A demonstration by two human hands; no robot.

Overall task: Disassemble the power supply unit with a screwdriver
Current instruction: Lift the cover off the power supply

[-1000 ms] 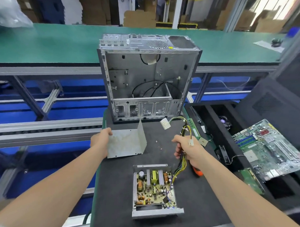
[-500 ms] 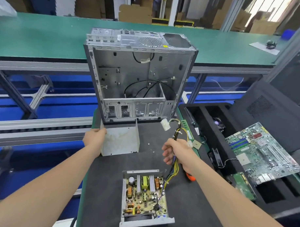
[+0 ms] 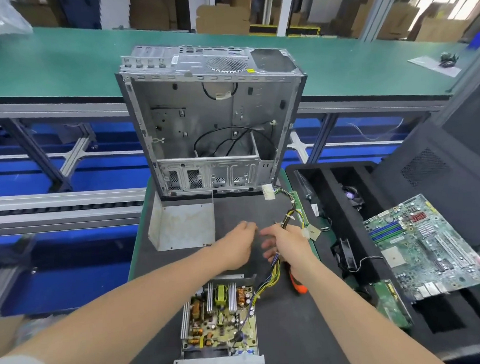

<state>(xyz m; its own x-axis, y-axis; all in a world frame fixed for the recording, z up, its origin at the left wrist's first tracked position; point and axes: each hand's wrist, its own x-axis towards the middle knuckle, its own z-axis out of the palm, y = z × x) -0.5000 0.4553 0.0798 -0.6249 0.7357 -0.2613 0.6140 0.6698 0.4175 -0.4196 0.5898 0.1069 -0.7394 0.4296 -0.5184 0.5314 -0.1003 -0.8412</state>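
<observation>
The opened power supply unit [image 3: 219, 318] lies on the black mat [image 3: 293, 332], its circuit board exposed. Its bent metal cover [image 3: 184, 227] stands at the back left, apart from both hands. My right hand [image 3: 287, 242] grips the unit's yellow and black cable bundle [image 3: 272, 276], which runs on to a white connector [image 3: 268, 192]. My left hand [image 3: 235, 247] hovers over the mat just left of the right hand, blurred, with nothing in it. An orange-handled screwdriver [image 3: 299, 286] lies on the mat under my right wrist.
An empty computer case [image 3: 212, 123] stands upright behind the mat. At the right a black foam tray [image 3: 340, 205] holds a fan and small boards, with a motherboard [image 3: 426, 243] lying across it. A green bench runs behind.
My left hand has let go of the metal cover and moved right to the middle of the mat, close to my right hand. The right hand still holds the cables.
</observation>
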